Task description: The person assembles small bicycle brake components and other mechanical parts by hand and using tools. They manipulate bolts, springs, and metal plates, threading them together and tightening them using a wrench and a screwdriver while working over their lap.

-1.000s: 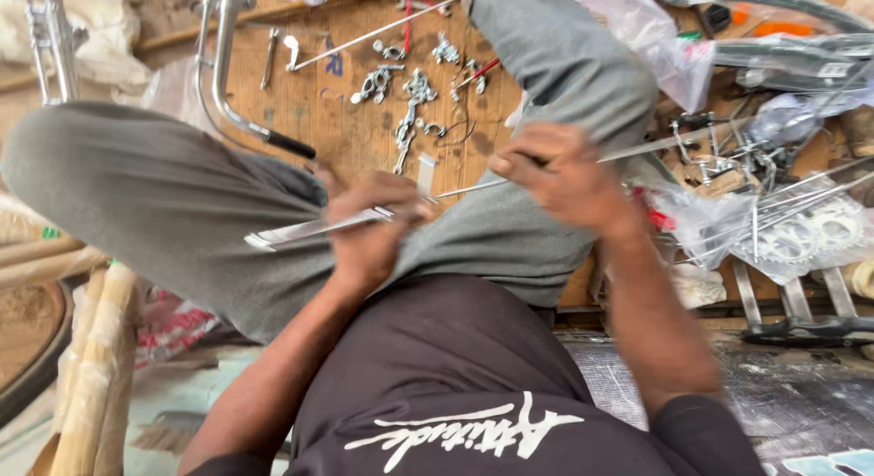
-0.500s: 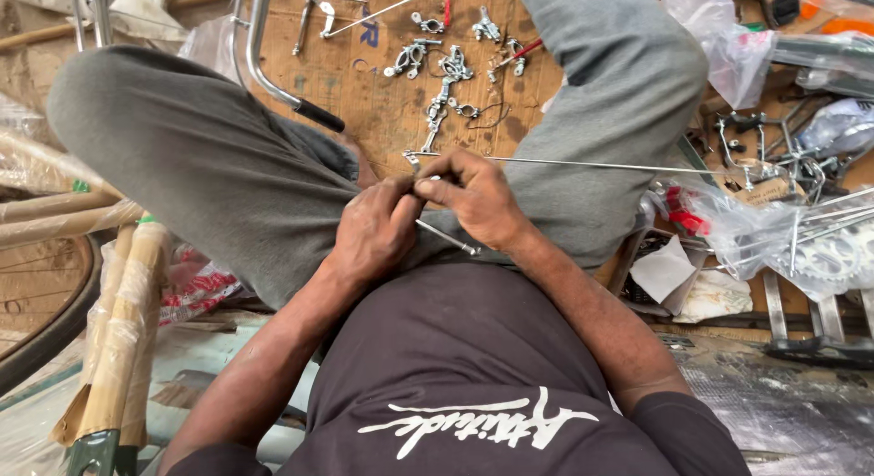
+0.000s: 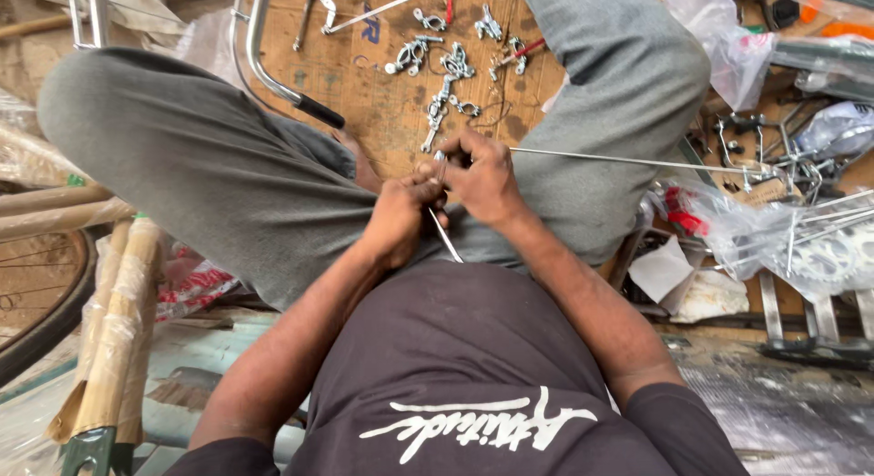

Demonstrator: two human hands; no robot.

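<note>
I sit cross-legged in grey trousers on a wooden floor. My left hand (image 3: pixel 398 217) and my right hand (image 3: pixel 482 180) meet between my knees, fingertips pinched together on a small metal part. A flat silver tool (image 3: pixel 445 237) sticks down out of my left hand toward my dark shirt. From my right hand a long thin metal rod (image 3: pixel 628 161) runs right across my thigh to a small metal fitting at its far end.
Several small chrome fittings (image 3: pixel 443 71) lie scattered on the boards ahead. A chrome tube with a black grip (image 3: pixel 289 90) lies by my left knee. Plastic bags of metal parts (image 3: pixel 801 244) sit at right. A wheel rim (image 3: pixel 45 308) and paper-wrapped tubes (image 3: pixel 114 326) are at left.
My hands, a second ago apart with the left on a flat silver strip and the right on the rod, have come together between my knees. The view has shifted slightly.
</note>
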